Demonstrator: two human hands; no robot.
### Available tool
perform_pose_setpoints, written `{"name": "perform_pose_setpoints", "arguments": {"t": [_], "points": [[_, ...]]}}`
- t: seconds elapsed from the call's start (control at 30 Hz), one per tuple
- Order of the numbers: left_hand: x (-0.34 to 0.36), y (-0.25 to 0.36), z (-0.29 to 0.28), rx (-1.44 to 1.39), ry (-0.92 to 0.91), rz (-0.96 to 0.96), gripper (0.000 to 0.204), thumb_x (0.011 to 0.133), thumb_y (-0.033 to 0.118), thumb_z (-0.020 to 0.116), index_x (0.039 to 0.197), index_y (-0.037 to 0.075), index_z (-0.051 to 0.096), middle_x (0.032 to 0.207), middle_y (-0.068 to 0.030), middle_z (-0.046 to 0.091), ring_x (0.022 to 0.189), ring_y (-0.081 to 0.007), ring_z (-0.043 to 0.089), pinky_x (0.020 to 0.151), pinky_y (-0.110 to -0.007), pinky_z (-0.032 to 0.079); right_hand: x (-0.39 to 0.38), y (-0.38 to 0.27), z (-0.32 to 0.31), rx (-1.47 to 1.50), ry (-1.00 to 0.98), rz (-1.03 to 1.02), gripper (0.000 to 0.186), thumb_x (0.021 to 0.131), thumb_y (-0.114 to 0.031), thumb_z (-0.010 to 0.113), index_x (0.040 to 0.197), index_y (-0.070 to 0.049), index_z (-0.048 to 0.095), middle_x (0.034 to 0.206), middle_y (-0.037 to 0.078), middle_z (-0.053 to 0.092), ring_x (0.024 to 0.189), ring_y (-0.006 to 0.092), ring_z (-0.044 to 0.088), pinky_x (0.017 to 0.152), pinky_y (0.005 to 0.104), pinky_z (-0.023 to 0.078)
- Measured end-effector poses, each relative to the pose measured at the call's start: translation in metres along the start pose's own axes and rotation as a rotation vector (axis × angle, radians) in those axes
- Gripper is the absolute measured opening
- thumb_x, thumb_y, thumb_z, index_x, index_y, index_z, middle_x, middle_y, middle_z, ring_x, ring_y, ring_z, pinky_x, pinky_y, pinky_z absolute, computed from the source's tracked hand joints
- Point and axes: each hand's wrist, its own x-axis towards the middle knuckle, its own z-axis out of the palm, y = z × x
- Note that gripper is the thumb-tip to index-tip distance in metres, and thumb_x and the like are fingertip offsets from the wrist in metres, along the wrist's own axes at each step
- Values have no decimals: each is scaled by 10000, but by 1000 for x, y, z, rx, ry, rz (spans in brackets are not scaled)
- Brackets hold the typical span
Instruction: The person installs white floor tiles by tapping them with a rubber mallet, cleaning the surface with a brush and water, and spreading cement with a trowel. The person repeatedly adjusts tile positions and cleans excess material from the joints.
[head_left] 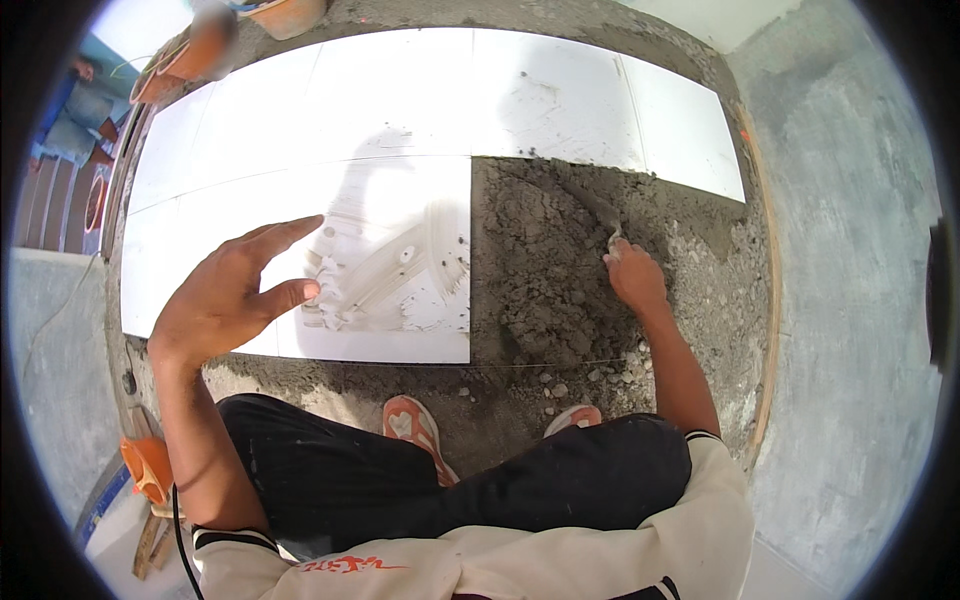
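Observation:
My left hand [225, 285] hovers over the white floor tiles, thumb and fingers apart, with nothing in it. Beneath and beside it lies a white tile [440, 335] smeared with grey mortar streaks. My right hand [637, 275] is closed around the handle of a trowel [598, 205], whose blade rests at the wet mortar bed [545, 275]. That dark, lumpy bed fills the gap right of the smeared tile and below the far row of tiles [560, 100]. Mortar covers part of the blade, so its outline is unclear.
Orange buckets [205, 45] stand at the far left, and another bucket [282, 14] beside them. Bare grey walls bound both sides. An orange tool [148, 468] with a cable lies near my left elbow. Loose rubble [600, 378] lies near my shoes. Another person [75, 115] is partly visible at the left.

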Motion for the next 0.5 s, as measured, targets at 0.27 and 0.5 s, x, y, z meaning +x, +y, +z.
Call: {"name": "perform_pose_setpoints", "arguments": {"t": [0.27, 0.5], "points": [[12, 19, 2, 9, -12, 18, 709, 910, 421, 746, 1502, 94, 533, 1434, -197, 620, 1314, -367, 602, 1088, -477, 495, -10, 16, -9, 189, 68, 153, 449, 1076, -389, 491, 1367, -51, 548, 1159, 240, 689, 1046, 448, 685, 867, 554, 560], [31, 49, 9, 78, -58, 41, 714, 904, 421, 758, 1498, 92, 538, 1437, -201, 616, 1312, -389, 596, 1088, -470, 490, 116, -39, -43, 187, 101, -267, 441, 1046, -342, 537, 1109, 68, 688, 930, 261, 736, 891, 404, 745, 811, 536, 600]]}}
